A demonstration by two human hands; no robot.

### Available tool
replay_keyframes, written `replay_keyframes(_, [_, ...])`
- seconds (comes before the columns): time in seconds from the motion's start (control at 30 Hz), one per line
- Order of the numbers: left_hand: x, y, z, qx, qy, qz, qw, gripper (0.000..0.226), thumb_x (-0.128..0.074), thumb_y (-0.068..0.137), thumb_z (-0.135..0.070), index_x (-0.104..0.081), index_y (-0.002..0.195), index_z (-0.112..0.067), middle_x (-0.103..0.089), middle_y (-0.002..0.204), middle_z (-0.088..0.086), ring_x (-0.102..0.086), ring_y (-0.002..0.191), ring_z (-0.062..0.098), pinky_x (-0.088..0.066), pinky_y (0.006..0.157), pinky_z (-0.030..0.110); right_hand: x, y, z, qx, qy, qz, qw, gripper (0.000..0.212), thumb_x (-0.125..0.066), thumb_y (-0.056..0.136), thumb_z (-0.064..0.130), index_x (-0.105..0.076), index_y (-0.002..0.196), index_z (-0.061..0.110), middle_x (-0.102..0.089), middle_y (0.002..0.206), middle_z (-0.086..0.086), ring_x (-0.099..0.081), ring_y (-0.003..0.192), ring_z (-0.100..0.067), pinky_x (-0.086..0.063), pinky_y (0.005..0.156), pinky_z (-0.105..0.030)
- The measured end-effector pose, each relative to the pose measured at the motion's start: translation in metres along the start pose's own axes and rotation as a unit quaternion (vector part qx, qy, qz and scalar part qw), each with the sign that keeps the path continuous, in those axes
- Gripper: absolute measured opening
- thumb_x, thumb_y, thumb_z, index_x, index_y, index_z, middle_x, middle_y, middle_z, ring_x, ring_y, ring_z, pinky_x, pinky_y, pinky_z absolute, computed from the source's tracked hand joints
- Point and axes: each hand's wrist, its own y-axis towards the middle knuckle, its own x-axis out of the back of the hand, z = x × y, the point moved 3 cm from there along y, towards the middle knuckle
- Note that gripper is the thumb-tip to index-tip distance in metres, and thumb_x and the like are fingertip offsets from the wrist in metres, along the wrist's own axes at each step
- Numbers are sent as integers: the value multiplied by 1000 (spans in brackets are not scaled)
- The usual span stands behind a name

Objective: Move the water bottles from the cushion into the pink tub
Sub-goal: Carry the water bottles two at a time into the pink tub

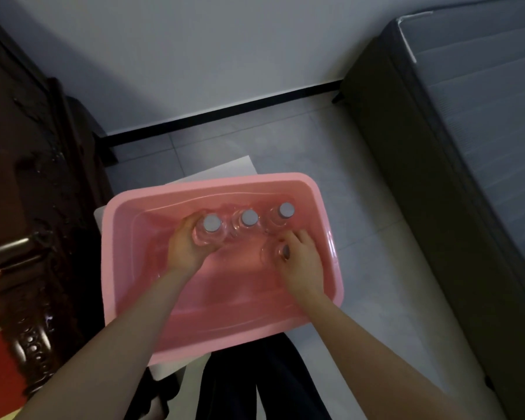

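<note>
Clear plastic with grey caps: four water bottles stand inside the pink tub (pixel 240 180), all in its far half. Three form a row along the far wall: the left bottle (pixel 211 233), the middle bottle (pixel 248 220) and the right bottle (pixel 285 213), upright and close together. The fourth bottle (pixel 275 253) sits just nearer to you than the right bottle, on the tub's right side.

Your left hand (pixel 185 250) wraps the left bottle, fingers curled round its body below the cap, thumb on the near side. Your right hand (pixel 300 259) grips the fourth bottle from its right, fingers curled over its shoulder so that the cap is half hidden. You cannot tell whether that bottle is on the tub floor or just above it.

The tub rests on a white flat surface (pixel 225 166) that juts out past its far-left corner. Your dark trousers (pixel 270 374) show below its near edge. Pale floor tiles (pixel 315 140) lie around it, up to a black skirting strip (pixel 225 113) under a grey wall (pixel 194 56). Dark carved wooden furniture (pixel 28 177) stands on your left, and a dark grey bed (pixel 467 147) on your right.
</note>
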Motion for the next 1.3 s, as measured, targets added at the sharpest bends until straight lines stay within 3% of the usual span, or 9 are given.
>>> replay_keyframes(0.17, [18,-2,-18,-19,-32,62,997,67,-88,63,-24,-61,123,-31,-61,125,-18,-54,113,-7,-44,81,7,15,7,4,41,-106,59,992,24,-53,84,8,-62,106,12,-57,106,-6,-52,100,-26,-45,73,-37])
replay_keyframes(0.27, [22,-2,-24,-34,-39,62,997,60,-87,63,-18,-66,119,-23,-65,120,-10,-59,109,1,-48,82,9,19,11,6,58,-134,81,986,23,-54,83,8,-63,104,14,-58,103,-6,-53,98,-28,-36,67,-32])
replay_keyframes(0.37, [23,2,-30,-61,-33,57,996,44,-84,67,-10,-70,108,-15,-70,110,-1,-62,101,10,-50,79,12,18,14,9,80,-134,95,983,17,-54,83,7,-64,98,7,-57,99,-10,-52,96,-30,-39,67,-36])
replay_keyframes(0.53, [22,2,-39,-71,-6,14,997,39,-84,65,-9,-72,102,-11,-70,102,-6,-63,94,8,-36,82,0,18,15,13,117,-134,75,981,23,-55,82,1,-64,103,4,-57,102,-12,-48,100,-32,-42,69,-42])
replay_keyframes(0.77, [20,-1,-42,-81,-8,-3,997,37,-82,66,-7,-72,102,-9,-66,99,-11,-55,90,-21,-34,80,-2,18,18,14,124,-148,76,978,21,-57,78,-2,-61,98,3,-56,104,-12,-47,98,-32,-43,66,-44])
replay_keyframes(0.9, [20,-3,-43,-82,-18,-7,996,35,-81,68,-6,-72,101,-9,-67,95,-10,-55,91,-6,-36,74,-3,18,17,12,126,-148,80,978,22,-57,78,-1,-60,99,4,-55,104,-11,-47,99,-31,-46,70,-46])
replay_keyframes(1.03, [17,5,-47,-82,2,-2,997,35,-82,69,-12,-72,102,-15,-65,93,-18,-54,91,-7,-38,74,-1,18,17,11,118,-147,86,978,24,-57,81,1,-60,105,5,-54,108,-11,-45,102,-30,-45,75,-43])
replay_keyframes(1.17, [15,12,-50,-76,4,-7,997,40,-83,67,-12,-71,105,-16,-66,100,-15,-54,94,-10,-45,82,9,19,16,10,114,-148,92,978,28,-58,81,3,-60,109,7,-52,111,-10,-44,106,-29,-45,79,-43])
replay_keyframes(1.3, [17,5,-47,-81,-5,-14,997,34,-83,67,-12,-71,99,-17,-67,94,-15,-59,90,-3,-48,79,13,18,15,9,115,-143,89,979,29,-58,80,0,-60,108,6,-53,109,-11,-44,105,-30,-44,77,-43])
